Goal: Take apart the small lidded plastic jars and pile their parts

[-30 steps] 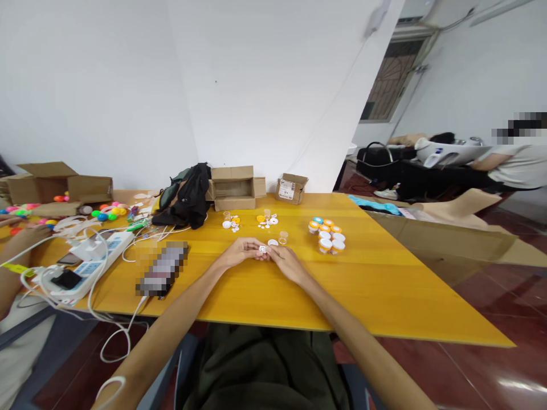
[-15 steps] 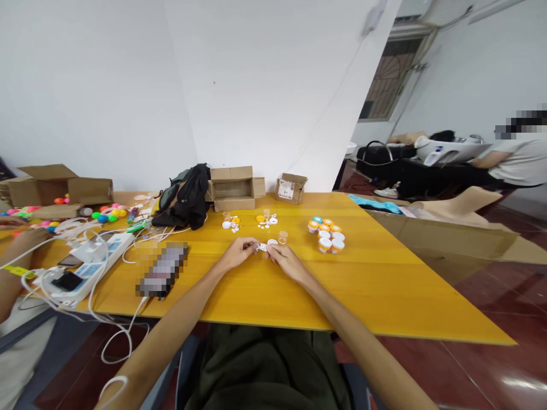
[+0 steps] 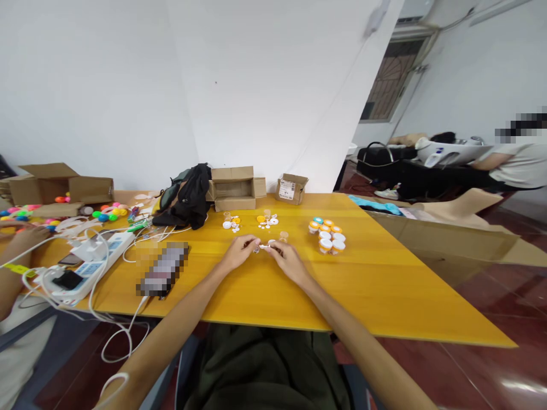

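- A white power strip [image 3: 96, 253] with cables plugged in is seen at the left of the yellow desk [image 3: 384, 285].
- The left hand [image 3: 239, 251] is rested on the desk, its grip closed on one end of a small white part [image 3: 265, 246].
- The small white part is flat, pale and blurred; it is held just above the desk, between both hands.
- The right hand [image 3: 289, 259] has its grip closed on the other end.
- A white label is borne by a small cardboard box [image 3: 291, 188]; its print cannot be read.
- Orange-lidded jars [image 3: 328, 234] are clustered near the right hand.
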Demonstrator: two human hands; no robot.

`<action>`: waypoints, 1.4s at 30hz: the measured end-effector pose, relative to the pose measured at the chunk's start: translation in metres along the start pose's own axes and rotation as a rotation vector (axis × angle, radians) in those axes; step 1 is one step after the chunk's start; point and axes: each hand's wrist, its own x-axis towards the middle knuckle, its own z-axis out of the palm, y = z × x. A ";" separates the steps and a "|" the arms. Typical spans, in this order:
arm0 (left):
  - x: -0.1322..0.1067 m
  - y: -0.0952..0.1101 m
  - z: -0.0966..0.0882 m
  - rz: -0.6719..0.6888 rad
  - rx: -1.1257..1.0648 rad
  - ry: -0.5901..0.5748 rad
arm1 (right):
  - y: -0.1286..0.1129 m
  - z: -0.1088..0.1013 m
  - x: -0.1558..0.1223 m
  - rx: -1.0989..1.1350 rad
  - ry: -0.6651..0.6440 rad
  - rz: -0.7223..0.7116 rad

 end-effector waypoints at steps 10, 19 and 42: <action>0.003 -0.001 0.005 -0.075 -0.411 -0.061 | -0.002 0.001 -0.001 -0.041 -0.016 0.027; 0.001 0.001 0.005 -0.033 -0.366 -0.049 | -0.005 -0.001 -0.001 -0.031 -0.067 0.091; 0.000 0.003 0.005 -0.157 -0.624 -0.145 | 0.000 -0.001 -0.001 -0.152 -0.127 0.077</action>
